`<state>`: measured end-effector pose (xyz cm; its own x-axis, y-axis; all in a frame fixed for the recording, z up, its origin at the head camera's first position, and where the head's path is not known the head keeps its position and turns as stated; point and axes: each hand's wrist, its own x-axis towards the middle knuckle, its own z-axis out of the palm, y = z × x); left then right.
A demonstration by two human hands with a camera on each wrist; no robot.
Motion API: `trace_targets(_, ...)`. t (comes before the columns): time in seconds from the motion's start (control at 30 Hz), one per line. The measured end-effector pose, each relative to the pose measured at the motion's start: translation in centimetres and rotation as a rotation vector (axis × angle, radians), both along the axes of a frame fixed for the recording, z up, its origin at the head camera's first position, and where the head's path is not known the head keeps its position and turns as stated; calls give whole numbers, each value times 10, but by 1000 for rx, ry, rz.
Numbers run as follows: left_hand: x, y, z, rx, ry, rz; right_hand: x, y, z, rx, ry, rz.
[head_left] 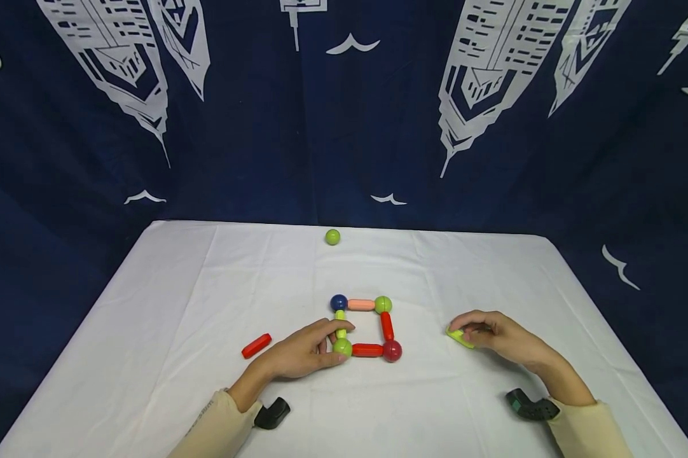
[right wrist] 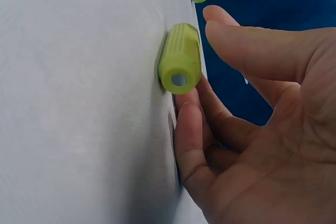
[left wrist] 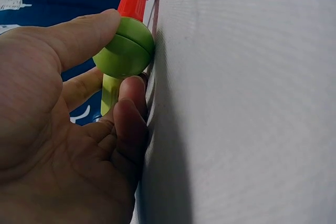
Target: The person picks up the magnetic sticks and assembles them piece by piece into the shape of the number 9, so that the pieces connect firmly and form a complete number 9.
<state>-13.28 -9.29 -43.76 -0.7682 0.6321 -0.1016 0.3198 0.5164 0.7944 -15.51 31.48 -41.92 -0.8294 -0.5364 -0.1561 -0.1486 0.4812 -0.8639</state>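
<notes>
Left hand (head_left: 301, 353) pinches green ball (left wrist: 125, 47) at square's corner; right hand (head_left: 495, 334) fingers touch yellow-green rod (right wrist: 179, 59), grasp incomplete. Advise: steady square, grip rod mid-length before lifting.

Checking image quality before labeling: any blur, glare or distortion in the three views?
Head view: even light, no glare, sharp; wide-angle bend shows in the table edges; soft shadows under both hands. Left wrist view: left hand is close and soft, green ball sharp, dark shadow on the cloth beside the fingers. Right wrist view: yellow-green stick is sharp, right hand slightly soft, cloth evenly lit.
</notes>
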Motion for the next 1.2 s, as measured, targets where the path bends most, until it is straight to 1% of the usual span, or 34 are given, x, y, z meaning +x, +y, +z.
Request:
trace_targets(0.1, 0, 0, 0, 1, -7, 1, -1, 2, -3, -9, 9, 37)
trace_targets(0.37, 1, 0, 0, -1, -36, 10, 0, 0, -7, 9, 52, 52)
trace_targets(0.4, 1, 0, 0, -2, -38, 10, 1, -1, -7, 20, 74, 51)
trace_targets(0.6, 0, 0, 1, -4, -30, 8, 8, -11, -4, 121, 343, 50)
trace_targets(0.63, 0, 0, 1, -6, -25, 6, 9, -14, -2, 137, 375, 50)
trace_targets(0.67, 0, 0, 1, -7, -23, 6, 10, -17, -1, 146, 381, 47)
trace_targets(0.73, 0, 0, 2, -8, -18, 5, 11, -21, 1, 164, 372, 48)
trace_targets(0.9, 0, 0, 3, -9, -20, 5, 14, -33, 4, 174, 283, 77)
trace_targets(1.07, 0, 0, 3, -3, -17, 2, 18, -47, 5, 138, 222, 126)
trace_targets(1.2, 0, 0, 2, -3, -16, -1, 24, -57, 7, 88, 131, 163)
